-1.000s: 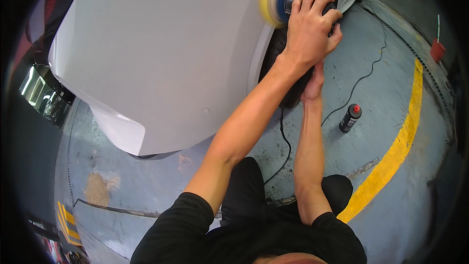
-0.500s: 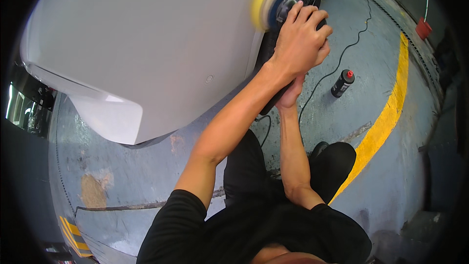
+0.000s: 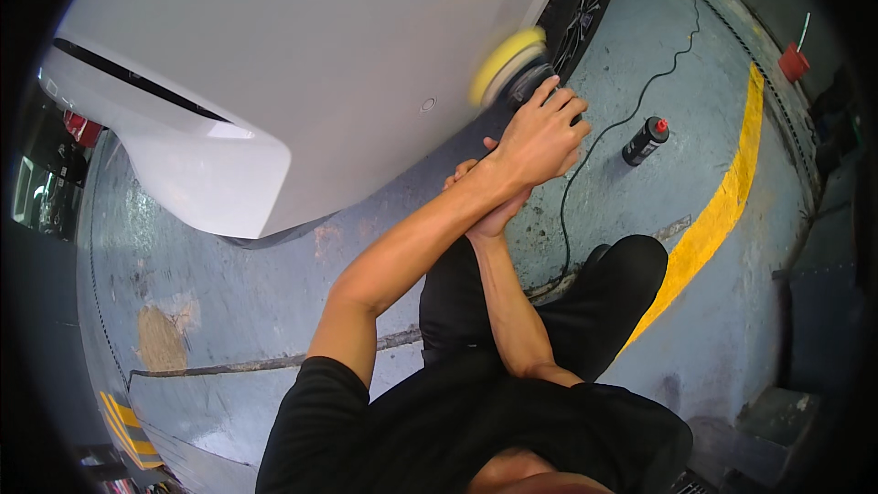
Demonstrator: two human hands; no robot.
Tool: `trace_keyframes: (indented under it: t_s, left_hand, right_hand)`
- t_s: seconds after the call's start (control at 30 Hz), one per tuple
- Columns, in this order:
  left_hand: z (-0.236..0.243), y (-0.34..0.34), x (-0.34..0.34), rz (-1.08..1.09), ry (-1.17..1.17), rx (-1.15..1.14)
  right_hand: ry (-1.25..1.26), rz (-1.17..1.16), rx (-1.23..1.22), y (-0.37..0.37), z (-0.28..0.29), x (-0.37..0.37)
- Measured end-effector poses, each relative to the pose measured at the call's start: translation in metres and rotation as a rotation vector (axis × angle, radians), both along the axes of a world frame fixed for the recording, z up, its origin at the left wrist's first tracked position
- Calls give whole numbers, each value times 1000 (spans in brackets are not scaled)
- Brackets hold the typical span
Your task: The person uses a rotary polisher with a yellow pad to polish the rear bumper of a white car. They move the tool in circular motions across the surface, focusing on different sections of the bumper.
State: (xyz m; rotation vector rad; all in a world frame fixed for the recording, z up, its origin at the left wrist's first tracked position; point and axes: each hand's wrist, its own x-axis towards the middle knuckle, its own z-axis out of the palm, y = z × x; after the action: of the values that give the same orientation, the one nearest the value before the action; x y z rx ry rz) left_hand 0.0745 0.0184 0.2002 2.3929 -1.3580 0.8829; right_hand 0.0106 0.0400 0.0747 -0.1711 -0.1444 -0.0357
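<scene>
A power polisher (image 3: 530, 84) with a yellow foam pad (image 3: 505, 59) is against the lower side edge of a pale grey car bumper (image 3: 302, 55), just short of the wheel. Motion blurs the pad. My left hand (image 3: 541, 135) is closed over the top of the polisher's head, its fingers curled on the far right side. Under my left forearm, my right hand (image 3: 500, 212) wraps the polisher's handle; its thumb and some fingertips show beyond the forearm. Most of the handle is hidden. A small round cap (image 3: 428, 104) sits on the bumper left of the pad.
A black bottle with a red cap (image 3: 646, 142) stands on the grey-blue floor to my right. A dark cord (image 3: 631, 117) runs along the floor past it. Beyond are a yellow floor stripe (image 3: 718, 229) and a red container (image 3: 794, 62). The car's wheel (image 3: 587, 14) is at the top.
The polisher has come nearer to me along the bumper's edge, closer to the round cap. Its handle and my right hand have swung left. The view has shifted slightly.
</scene>
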Motion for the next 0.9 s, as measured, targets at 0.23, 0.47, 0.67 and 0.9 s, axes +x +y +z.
trace_keyframes:
  t_s: [0.23, 0.47, 0.67, 0.9]
  left_hand:
    - [-40, 12, 1, 23, 66, 125]
    - [-74, 15, 9, 35, 141, 218]
    - [-99, 32, 6, 56, 201, 297]
    - [-107, 53, -5, 57, 266, 366]
  right_hand:
    - [86, -19, 23, 25, -29, -10]
    - [97, 16, 91, 36, -51, -11]
    - [178, 29, 124, 55, -58, -25]
    - [214, 39, 140, 80, -69, -41]
